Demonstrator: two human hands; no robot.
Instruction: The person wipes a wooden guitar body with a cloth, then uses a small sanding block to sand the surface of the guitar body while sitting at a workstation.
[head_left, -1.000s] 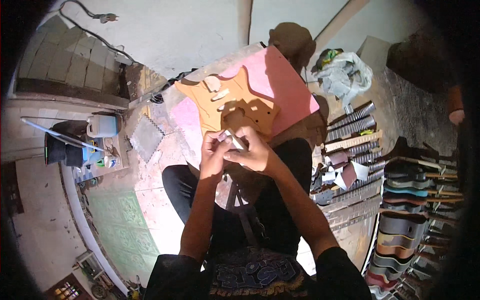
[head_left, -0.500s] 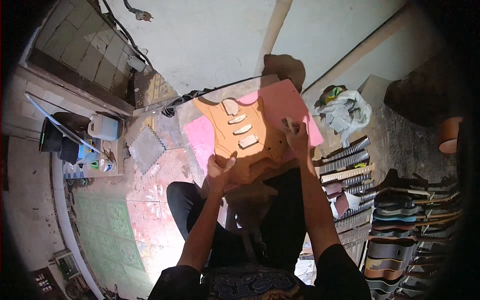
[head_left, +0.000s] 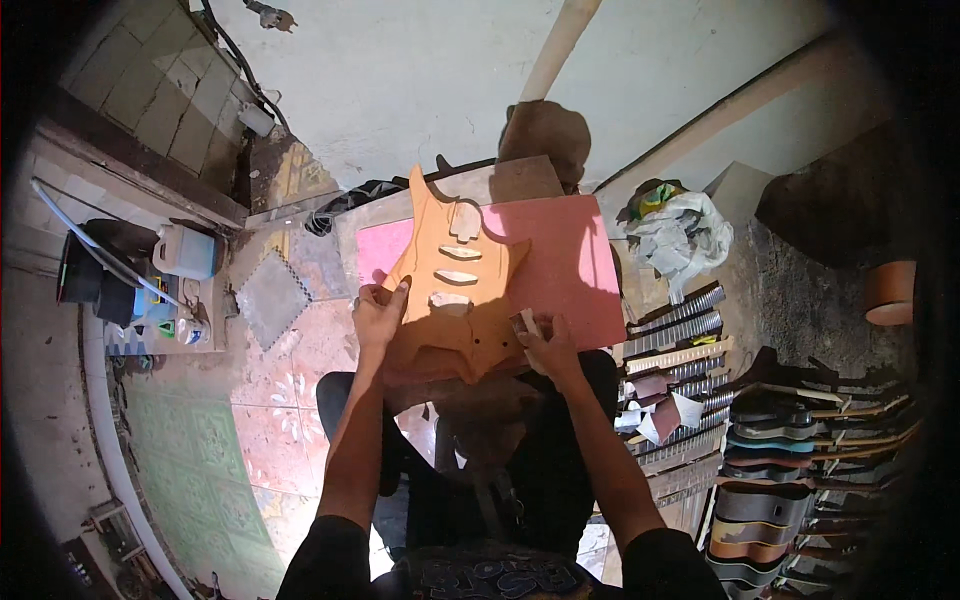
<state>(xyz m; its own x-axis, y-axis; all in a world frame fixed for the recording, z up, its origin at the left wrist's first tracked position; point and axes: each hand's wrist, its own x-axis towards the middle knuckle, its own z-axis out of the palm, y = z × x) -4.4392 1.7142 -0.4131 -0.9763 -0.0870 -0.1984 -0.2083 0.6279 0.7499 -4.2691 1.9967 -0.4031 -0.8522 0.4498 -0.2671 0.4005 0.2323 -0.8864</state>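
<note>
An orange guitar body (head_left: 482,310) with several pale routed cavities and small dark holes lies over a pink board (head_left: 565,250), which rests on a larger dull board (head_left: 515,178). My left hand (head_left: 376,315) grips the body's left edge, thumb on top and fingers curled. My right hand (head_left: 548,345) is closed around a small block (head_left: 525,322), pale with a darker face, beside the body's lower right edge. Both boards are over my lap, between my bent knees.
At left, a shelf holds a jug (head_left: 183,250) and containers. A mat (head_left: 273,298) lies on the tiles. At right are a white plastic bag (head_left: 680,240), rows of fretted necks (head_left: 680,330) and stacked guitar bodies (head_left: 760,500). A wall (head_left: 660,90) stands ahead.
My hands, together around the block a second ago, have separated. My left hand now grips the body, which has turned. My right hand has moved down with the block since half a second ago.
</note>
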